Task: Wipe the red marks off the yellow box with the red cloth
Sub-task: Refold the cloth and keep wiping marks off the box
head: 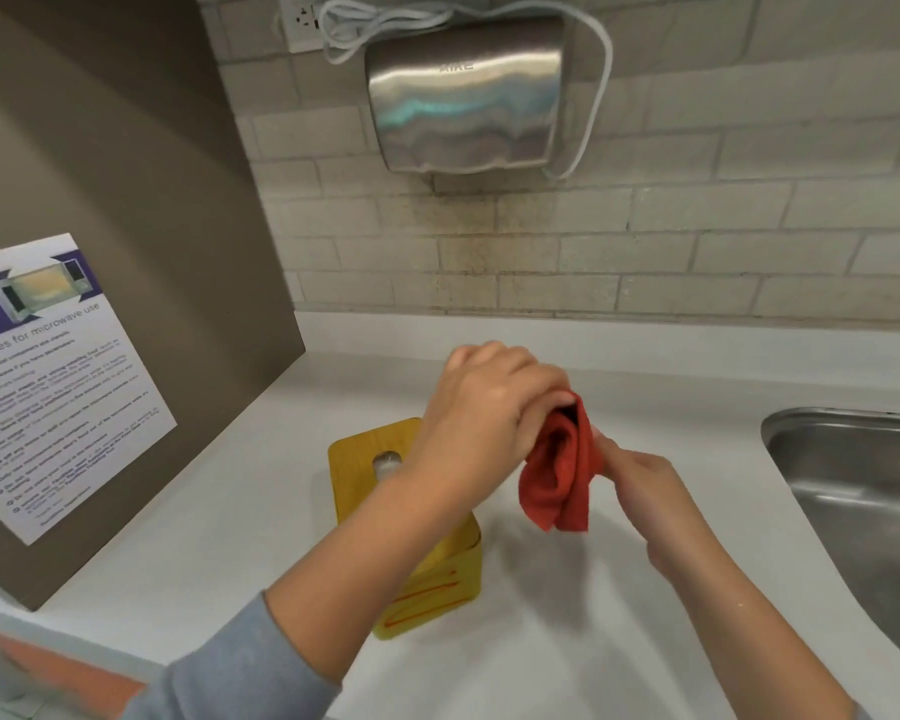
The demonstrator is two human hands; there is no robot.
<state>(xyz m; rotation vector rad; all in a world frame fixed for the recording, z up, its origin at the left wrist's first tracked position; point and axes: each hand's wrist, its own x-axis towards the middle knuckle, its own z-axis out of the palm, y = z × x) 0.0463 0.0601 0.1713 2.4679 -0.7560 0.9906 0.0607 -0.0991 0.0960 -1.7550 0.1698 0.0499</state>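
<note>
Head view: both hands' grip pinches red cloth above counter; yellow box below left hand, right hand beside.

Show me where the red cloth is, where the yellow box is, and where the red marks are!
red cloth (559, 470): head view, on the bunched middle fold.
yellow box (357, 459): head view, on the bare top near the left edge.
red marks (422, 600): head view, on the lines on the box's near side.

Yellow box, red marks; red cloth.
</note>
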